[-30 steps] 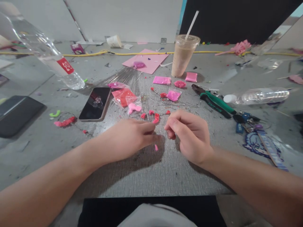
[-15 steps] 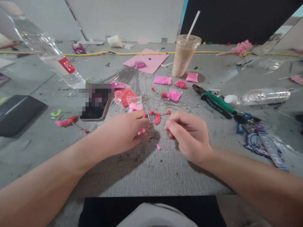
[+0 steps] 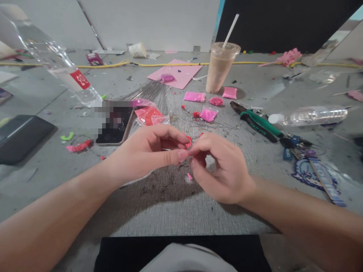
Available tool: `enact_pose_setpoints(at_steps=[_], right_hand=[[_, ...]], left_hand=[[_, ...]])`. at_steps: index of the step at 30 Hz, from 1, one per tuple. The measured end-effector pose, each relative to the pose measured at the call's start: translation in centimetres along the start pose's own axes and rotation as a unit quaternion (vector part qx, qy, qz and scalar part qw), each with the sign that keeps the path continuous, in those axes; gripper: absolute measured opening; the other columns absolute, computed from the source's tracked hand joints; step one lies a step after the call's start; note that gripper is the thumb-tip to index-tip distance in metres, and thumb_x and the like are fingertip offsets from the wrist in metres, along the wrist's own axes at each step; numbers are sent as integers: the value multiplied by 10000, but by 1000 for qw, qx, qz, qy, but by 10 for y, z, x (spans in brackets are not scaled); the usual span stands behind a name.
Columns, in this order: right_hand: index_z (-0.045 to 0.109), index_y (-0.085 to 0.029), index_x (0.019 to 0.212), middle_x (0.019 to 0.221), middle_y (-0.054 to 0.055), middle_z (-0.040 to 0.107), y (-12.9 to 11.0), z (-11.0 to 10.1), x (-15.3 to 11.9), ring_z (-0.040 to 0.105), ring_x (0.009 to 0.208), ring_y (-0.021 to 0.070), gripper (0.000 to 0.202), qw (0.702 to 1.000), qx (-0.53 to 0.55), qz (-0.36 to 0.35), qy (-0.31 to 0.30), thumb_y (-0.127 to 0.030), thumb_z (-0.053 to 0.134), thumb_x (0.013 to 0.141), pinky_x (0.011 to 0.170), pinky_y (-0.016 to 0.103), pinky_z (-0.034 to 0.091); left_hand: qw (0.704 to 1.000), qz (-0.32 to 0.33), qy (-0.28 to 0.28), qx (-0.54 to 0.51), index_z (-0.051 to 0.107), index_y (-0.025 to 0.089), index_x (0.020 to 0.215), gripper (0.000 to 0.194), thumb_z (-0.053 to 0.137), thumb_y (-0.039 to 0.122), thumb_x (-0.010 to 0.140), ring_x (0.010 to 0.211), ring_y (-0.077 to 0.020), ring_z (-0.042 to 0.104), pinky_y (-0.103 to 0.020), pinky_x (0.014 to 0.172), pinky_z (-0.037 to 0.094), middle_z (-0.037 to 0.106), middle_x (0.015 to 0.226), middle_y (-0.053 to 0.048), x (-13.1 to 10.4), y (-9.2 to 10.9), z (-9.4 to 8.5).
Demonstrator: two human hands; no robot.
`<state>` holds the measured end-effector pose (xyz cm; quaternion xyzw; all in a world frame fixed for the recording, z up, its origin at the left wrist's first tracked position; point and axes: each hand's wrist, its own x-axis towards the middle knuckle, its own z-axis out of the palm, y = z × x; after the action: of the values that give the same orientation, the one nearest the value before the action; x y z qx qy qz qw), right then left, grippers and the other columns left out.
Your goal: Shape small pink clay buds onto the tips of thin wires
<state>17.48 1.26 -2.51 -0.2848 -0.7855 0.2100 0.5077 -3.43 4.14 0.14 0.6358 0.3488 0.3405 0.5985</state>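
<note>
My left hand (image 3: 159, 151) and my right hand (image 3: 218, 164) meet at the fingertips over the middle of the table. Both hands are closed in pinches; whatever lies between the fingertips is too small and hidden to name. Just behind them, partly covered, are red beaded pieces (image 3: 188, 141). A small pink scrap (image 3: 190, 176) lies on the table below the fingertips. Beyond my left hand is a bag with red material (image 3: 150, 115). Farther back lie a bright pink packet (image 3: 209, 114) and a red clump on wire (image 3: 196, 114).
A phone (image 3: 115, 130), a tilted water bottle (image 3: 66, 71) and a black case (image 3: 25, 138) are at left. A drink cup (image 3: 219, 70) stands behind. Green-handled pliers (image 3: 259, 122), a lying bottle (image 3: 314, 115) and keys (image 3: 297, 145) are at right.
My left hand has turned and moved right, its fingertips now meeting my right hand's. The pink piece near my left fingers and the small pink bag behind them are now mostly hidden.
</note>
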Motion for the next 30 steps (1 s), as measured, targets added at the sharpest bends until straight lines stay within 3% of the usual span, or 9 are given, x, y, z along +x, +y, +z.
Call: enact_pose_setpoints(at_steps=[4, 9, 13, 17, 21, 24, 27, 30], right_hand=[[627, -207, 916, 784, 9, 640, 3, 3, -1, 578, 671, 133, 136, 999, -26, -31, 7, -82, 602, 868, 621, 291, 499], [618, -201, 870, 753, -4, 642, 6, 5, -1, 573, 653, 118, 121, 999, -44, -20, 7, -81, 602, 877, 608, 264, 486], [593, -214, 829, 724, -22, 623, 3, 3, -1, 561, 638, 117, 112, 998, -58, 10, -16, -115, 593, 883, 601, 259, 472], [549, -218, 828, 672, -43, 590, 2, 2, -1, 513, 562, 102, 109, 996, -22, 89, -4, -137, 583, 892, 537, 246, 421], [507, -219, 815, 612, -56, 509, 4, 1, -2, 453, 538, 97, 198, 990, 26, 134, 19, -202, 507, 1012, 518, 250, 364], [505, -208, 789, 606, -55, 499, 6, 1, -1, 456, 542, 87, 275, 992, 32, 124, 1, -252, 494, 1060, 528, 248, 362], [578, -187, 821, 625, -43, 554, 7, 2, 0, 501, 556, 81, 272, 991, 32, 132, -16, -285, 529, 1069, 533, 234, 393], [651, -175, 922, 731, -13, 656, 7, 4, 0, 585, 615, 91, 160, 984, 57, 169, -2, -279, 603, 1034, 555, 224, 456]], left_hand=[[1000, -8, 5, 11, 742, 157, 995, 165, 822, 196, 855, 756, -114, 698, -199, 667, 587, 755, 862, -24, -1, 1, 1], [999, -25, -5, 26, 766, 163, 1002, 175, 816, 267, 870, 775, -131, 701, -209, 653, 571, 775, 895, -42, 0, -2, 0], [997, -21, -47, 59, 773, 173, 966, 124, 780, 276, 898, 800, -153, 712, -240, 680, 579, 788, 914, -54, 0, -1, 0], [997, -26, -29, 70, 746, 162, 912, 93, 770, 249, 888, 715, -125, 668, -223, 634, 551, 741, 823, -27, 0, 0, 1], [993, -11, -25, 115, 731, 177, 965, 125, 755, 276, 892, 715, -127, 655, -224, 625, 533, 724, 823, -17, 1, -1, 0], [971, 11, -45, 234, 725, 181, 983, 130, 696, 288, 915, 774, -156, 672, -252, 655, 525, 741, 877, -32, 1, -2, -1], [921, 19, -94, 377, 731, 186, 953, 123, 651, 266, 905, 728, -163, 650, -274, 640, 489, 725, 834, -26, 0, -4, -1], [880, 42, -141, 451, 742, 198, 943, 132, 634, 233, 877, 704, -167, 633, -290, 648, 475, 715, 841, -28, -1, -8, 0]])
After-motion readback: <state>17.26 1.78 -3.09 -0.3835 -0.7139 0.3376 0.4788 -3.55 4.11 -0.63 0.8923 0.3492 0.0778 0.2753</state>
